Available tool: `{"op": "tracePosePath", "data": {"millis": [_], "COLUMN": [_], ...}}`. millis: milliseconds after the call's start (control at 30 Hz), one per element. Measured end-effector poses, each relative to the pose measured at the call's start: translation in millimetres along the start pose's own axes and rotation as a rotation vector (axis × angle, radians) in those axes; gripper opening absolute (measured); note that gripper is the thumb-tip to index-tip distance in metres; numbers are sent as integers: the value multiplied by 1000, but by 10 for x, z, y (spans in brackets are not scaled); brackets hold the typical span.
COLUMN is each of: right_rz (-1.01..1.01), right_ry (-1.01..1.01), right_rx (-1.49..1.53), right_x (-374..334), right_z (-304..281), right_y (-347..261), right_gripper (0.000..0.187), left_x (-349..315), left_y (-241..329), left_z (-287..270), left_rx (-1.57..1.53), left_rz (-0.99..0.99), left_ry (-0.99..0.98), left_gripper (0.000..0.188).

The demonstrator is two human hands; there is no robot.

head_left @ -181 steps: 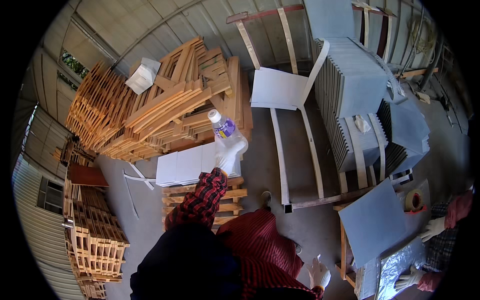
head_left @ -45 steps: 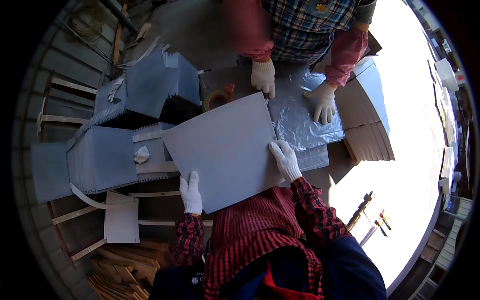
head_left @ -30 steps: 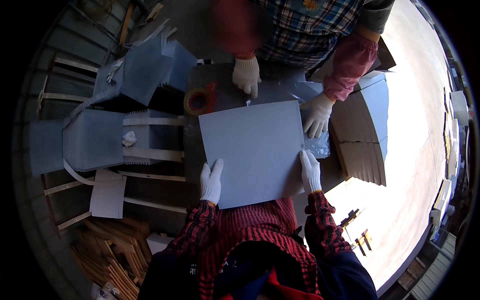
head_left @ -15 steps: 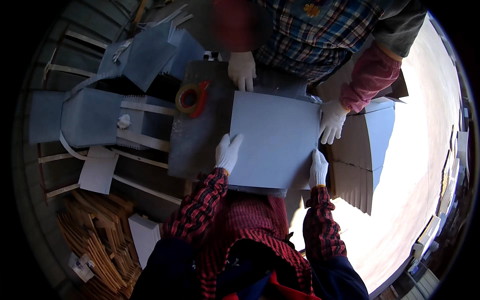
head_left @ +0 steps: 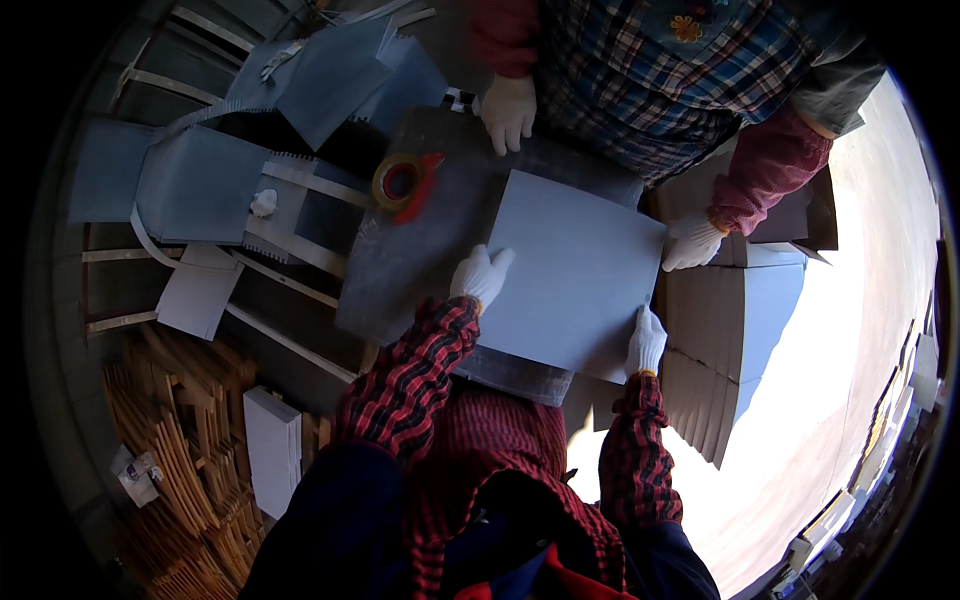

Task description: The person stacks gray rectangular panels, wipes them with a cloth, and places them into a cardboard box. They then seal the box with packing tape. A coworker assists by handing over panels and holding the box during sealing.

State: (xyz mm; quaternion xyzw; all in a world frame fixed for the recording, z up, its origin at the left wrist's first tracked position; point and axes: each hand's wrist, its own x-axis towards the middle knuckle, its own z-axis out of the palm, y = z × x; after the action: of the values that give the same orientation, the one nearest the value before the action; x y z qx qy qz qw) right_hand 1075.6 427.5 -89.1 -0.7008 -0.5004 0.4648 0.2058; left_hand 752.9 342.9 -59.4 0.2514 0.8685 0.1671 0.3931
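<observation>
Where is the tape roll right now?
In the head view, the tape roll lies left of centre on the dark tabletop, beside its red holder, beyond the left hand and left of the pale sheet.

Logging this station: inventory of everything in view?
Sheet: 1, pale grey, over table
Table: 1, dark grey, centre
Tape: 1, tan, red holder, table's left
Panel stacks: several, grey, left
Wad: 1, white, on panels
Rails: several, pale, left
Wood: many, brown, lower left
White stack: 1, white, beside wood
Right pile: 1, grey-brown, beside table
Co-worker: 1, plaid clothing, across table
Rim clutter: too small to tell
Sleeves: 2, red-black, below
Left grip: 1, white glove, sheet's left edge
Right grip: 1, white glove, sheet's right edge
</observation>
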Motion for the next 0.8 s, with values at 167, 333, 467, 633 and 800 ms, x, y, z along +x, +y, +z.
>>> {"op": "tracePosePath", "data": {"millis": [167, 333, 467, 633, 800], "right_rz": [-59, -168, -313, -396, 256], "right_ry": [94, 115, 167, 283, -273], "right_rx": [21, -113, -628, -558, 308], "right_x": [62, 46, -299, -410, 74], "right_z": [-12, -130, -355, -867, -558], "right_y": [305, 545, 261, 228, 1286], "right_gripper": [46, 47, 37, 46, 80], "left_x": [-290, -565, -868, -1229, -1228], "left_y": [102, -344, -752, -795, -709], "left_z": [-285, -125, 448, 958, 1211], "left_rx": [255, 86, -13, -161, -181], "left_rz": [89, 156, 77, 98, 107], "left_ry": [-55, -43, -168, 2, 73], "left_gripper": [67, 71, 91, 92, 87]}}
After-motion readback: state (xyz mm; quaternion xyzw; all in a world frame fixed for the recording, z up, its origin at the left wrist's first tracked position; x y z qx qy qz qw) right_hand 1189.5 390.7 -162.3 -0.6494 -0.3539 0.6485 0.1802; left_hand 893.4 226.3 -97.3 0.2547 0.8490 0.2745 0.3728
